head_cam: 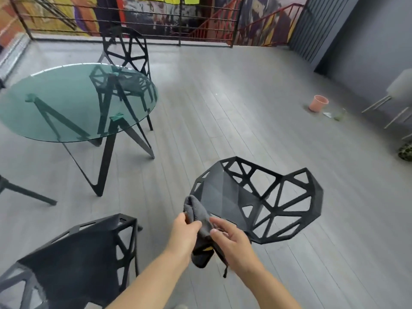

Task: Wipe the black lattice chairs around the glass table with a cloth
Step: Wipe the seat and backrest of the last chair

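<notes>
A dark grey cloth (198, 217) hangs between both hands in front of me. My left hand (184, 235) grips its upper part, and my right hand (231, 241) pinches it from the right side. Just behind the cloth stands a black lattice chair (263, 197), its seat facing me and its back to the right. Another black lattice chair (80, 253) is at the lower left. A third (127, 52) stands beyond the round glass table (55, 97), partly seen through the glass.
A black railing (133, 16) runs along the back edge of the grey plank floor. A pink bucket (318, 103) and a small glass sit on the floor at the right, near a white chair (399, 90). A dark leg (26, 192) shows at the left edge.
</notes>
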The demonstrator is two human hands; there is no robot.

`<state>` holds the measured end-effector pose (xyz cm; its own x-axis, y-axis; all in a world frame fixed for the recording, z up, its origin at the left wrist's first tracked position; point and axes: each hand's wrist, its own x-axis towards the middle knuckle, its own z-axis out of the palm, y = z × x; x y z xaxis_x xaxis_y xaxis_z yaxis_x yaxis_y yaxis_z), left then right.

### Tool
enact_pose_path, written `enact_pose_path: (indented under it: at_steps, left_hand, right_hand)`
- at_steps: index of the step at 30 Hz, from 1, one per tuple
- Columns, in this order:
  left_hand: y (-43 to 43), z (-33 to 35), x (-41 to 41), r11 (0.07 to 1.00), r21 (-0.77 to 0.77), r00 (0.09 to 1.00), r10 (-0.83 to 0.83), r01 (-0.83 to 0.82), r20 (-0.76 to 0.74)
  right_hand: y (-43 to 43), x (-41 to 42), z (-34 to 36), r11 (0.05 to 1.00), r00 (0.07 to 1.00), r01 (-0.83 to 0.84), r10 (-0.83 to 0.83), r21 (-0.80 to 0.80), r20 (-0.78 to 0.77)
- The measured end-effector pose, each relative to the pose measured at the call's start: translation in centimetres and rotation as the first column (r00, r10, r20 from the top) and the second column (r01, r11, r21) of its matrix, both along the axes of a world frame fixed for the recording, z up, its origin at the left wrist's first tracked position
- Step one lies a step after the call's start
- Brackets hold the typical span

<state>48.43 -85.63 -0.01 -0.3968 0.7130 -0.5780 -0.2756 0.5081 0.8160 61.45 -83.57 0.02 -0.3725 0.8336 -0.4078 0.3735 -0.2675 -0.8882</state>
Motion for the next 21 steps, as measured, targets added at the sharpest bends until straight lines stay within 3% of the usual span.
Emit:
enact_pose_path:
  at_steps: [8,16,21]
  left_hand:
    - [10.9,-1.8,5.8,0.997,-0.039,0.988,-0.072,0.067,-0.136]
    - [23.4,-1.2,19.8,1.000,0.029,0.982,0.004,0.002,-0.189]
    - [33.5,0.1,31.6,0.990,0.093,0.989,0.113,-0.104,-0.095]
  right_hand:
    - [10.8,8.9,-0.3,0.990,0.982,0.127,-0.135,0.064,0.131]
    - [23.7,20.7,-1.3,0.994,0.989,-0.043,0.027,0.105,0.145]
    - [33.5,30.8,-0.7,0.979,0.980,-0.116,0.086,0.169,0.178]
